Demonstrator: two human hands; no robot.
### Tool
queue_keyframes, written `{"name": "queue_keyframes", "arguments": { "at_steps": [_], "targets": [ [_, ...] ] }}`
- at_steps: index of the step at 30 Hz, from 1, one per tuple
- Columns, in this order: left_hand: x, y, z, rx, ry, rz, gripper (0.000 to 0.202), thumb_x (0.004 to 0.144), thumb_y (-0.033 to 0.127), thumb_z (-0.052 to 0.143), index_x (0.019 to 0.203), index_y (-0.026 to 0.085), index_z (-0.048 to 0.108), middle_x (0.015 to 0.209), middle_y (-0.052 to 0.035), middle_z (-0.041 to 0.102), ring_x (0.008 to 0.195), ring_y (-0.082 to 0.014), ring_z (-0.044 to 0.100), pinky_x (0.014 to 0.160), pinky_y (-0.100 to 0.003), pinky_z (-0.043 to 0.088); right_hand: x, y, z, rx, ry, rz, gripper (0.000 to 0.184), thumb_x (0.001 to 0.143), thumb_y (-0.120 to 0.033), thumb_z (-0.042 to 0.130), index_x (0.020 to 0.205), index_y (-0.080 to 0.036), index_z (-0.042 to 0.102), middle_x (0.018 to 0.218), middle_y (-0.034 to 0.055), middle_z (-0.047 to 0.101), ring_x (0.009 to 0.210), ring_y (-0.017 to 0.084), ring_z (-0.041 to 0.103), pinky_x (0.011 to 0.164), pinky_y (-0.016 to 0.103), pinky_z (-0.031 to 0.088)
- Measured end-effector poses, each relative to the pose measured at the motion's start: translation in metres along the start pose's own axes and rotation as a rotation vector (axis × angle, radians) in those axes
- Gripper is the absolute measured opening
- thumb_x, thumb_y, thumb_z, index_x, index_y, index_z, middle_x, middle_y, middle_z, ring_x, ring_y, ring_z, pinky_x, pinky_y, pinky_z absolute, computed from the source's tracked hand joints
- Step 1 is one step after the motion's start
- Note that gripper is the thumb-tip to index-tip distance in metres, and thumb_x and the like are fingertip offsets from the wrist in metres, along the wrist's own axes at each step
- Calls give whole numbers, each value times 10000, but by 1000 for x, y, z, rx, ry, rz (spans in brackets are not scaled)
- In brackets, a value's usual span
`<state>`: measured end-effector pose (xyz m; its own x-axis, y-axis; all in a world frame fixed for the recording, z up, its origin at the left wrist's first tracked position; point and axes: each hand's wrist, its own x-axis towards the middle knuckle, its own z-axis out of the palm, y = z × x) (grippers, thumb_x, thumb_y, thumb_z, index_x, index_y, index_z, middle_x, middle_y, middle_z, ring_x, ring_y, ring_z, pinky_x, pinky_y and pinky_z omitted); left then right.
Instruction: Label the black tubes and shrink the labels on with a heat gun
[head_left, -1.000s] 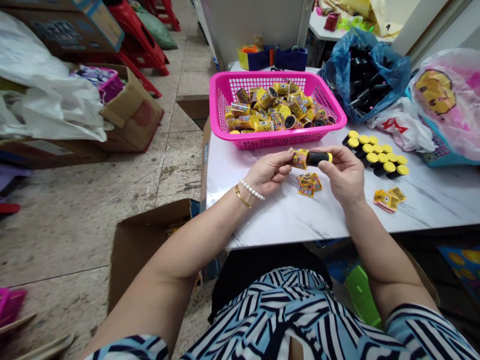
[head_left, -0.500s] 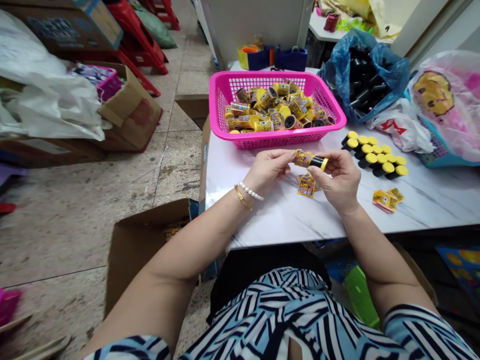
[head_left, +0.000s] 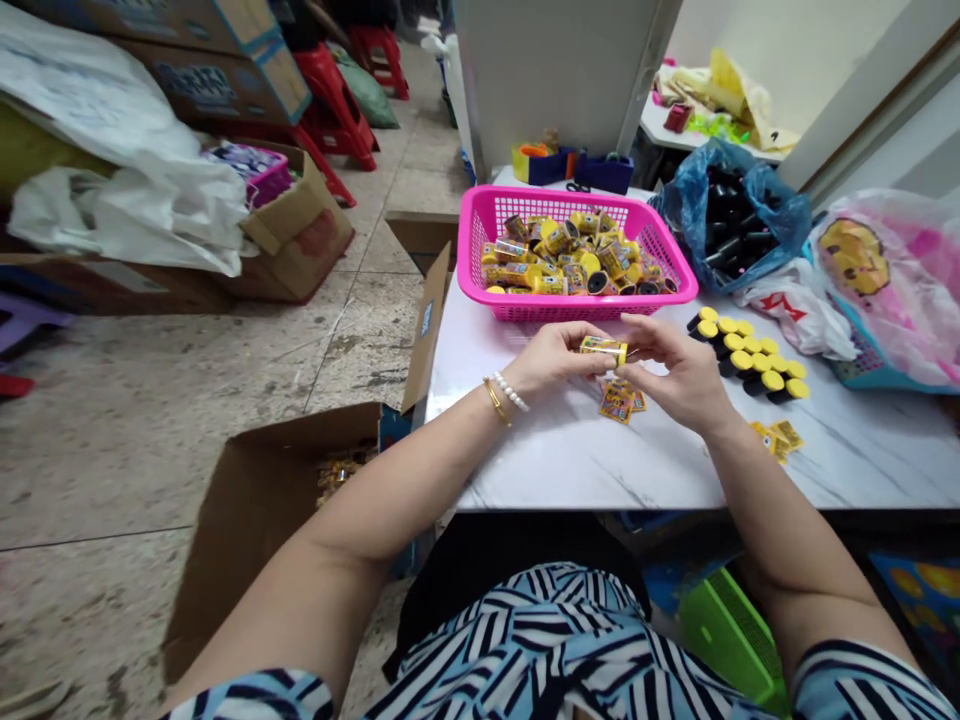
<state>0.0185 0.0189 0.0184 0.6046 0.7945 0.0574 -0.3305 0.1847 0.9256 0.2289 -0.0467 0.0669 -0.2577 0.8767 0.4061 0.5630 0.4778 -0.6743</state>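
My left hand pinches a small cylinder with a yellow cap and a printed colourful sleeve, lying sideways above the table. Close to the capped end is my right hand, its thumb and fingers spread apart; whether the thumb tip touches the cap I cannot tell. Beneath the hands lie flat printed sleeves. Another few yellow sleeves lie beside my right wrist. Several black cylinders with yellow caps stand in rows to the right of my right hand.
A pink basket full of sleeved cylinders stands behind my hands. At the back right are a blue bag of black pieces, a white bag and a blue basket. An open carton stands left of the table.
The printed sleeve now covers the black body of the cylinder. My right hand has let go and its fingers have spread, while my left hand keeps hold. The view has shifted.
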Motion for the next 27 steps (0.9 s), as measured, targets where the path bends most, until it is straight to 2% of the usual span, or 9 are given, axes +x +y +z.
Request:
{"name": "queue_keyframes", "arguments": {
  "at_steps": [6, 10, 13, 15, 18, 20, 23, 25, 27],
  "targets": [
    [1, 5, -7, -264, 11, -108, 701, 626, 474, 1038, 1144, 129, 716, 921, -71, 767, 720, -166, 728, 634, -266, 582, 16, 3, 11, -298, 109, -316, 228, 928, -202, 748, 1147, -261, 767, 1117, 68, 783, 1036, 219, 760, 938, 389, 655],
    [3, 2, -13, -186, 12, -153, 578, 660, 441, 1023, 1013, 84, 737, 841, -73, 749, 630, -123, 674, 567, -225, 529, 8, 13, 18, -319, 143, -367, 269, 924, -176, 740, 1171, -279, 766, 1123, 70, 777, 1030, 219, 763, 935, 391, 658],
    [4, -4, -9, -105, 25, -89, 491, 695, 368, 1005, 1009, 89, 749, 791, -55, 742, 609, -107, 647, 550, -202, 486, -1, 17, 20, -284, 164, -273, 263, 896, -200, 781, 1151, -262, 771, 1070, 65, 789, 966, 215, 760, 907, 395, 657],
    [4, -7, -5, -70, 35, -49, 465, 707, 375, 999, 981, 91, 752, 749, -42, 728, 604, -101, 633, 550, -192, 477, -4, 19, 24, -152, 176, -99, 246, 876, -254, 815, 1119, -247, 776, 1025, 55, 795, 886, 200, 760, 860, 383, 665],
    [5, -9, -2, -52, 57, -62, 484, 717, 462, 990, 895, 93, 732, 697, -35, 704, 579, -104, 625, 541, -196, 484, -6, 26, 33, 172, 139, 163, 297, 837, -361, 865, 1082, -224, 766, 977, 46, 804, 835, 192, 771, 822, 365, 679],
    [5, -7, -3, -79, 62, -136, 531, 761, 559, 946, 850, 94, 706, 704, -50, 703, 558, -108, 623, 523, -204, 486, -5, 30, 35, 253, 110, 196, 317, 833, -368, 867, 1092, -219, 759, 978, 44, 798, 849, 189, 772, 833, 361, 677],
    [4, 0, -7, -126, 47, -250, 553, 818, 608, 894, 881, 100, 685, 758, -74, 718, 556, -122, 643, 494, -210, 477, -3, 31, 30, 71, 130, 3, 296, 851, -274, 828, 1138, -242, 768, 1059, 48, 768, 883, 179, 749, 851, 362, 655],
    [3, 4, -10, -123, 33, -282, 507, 809, 538, 926, 899, 104, 678, 765, -72, 718, 565, -131, 655, 485, -209, 468, -3, 29, 25, -72, 143, -142, 296, 850, -217, 804, 1141, -262, 780, 1093, 50, 758, 889, 177, 735, 853, 366, 642],
    [3, 4, -12, -105, 26, -261, 451, 793, 446, 954, 879, 100, 678, 740, -64, 709, 570, -125, 648, 498, -203, 469, -5, 28, 23, -134, 141, -184, 293, 840, -205, 803, 1126, -269, 791, 1079, 49, 769, 883, 183, 733, 852, 374, 637]
  ]
}}
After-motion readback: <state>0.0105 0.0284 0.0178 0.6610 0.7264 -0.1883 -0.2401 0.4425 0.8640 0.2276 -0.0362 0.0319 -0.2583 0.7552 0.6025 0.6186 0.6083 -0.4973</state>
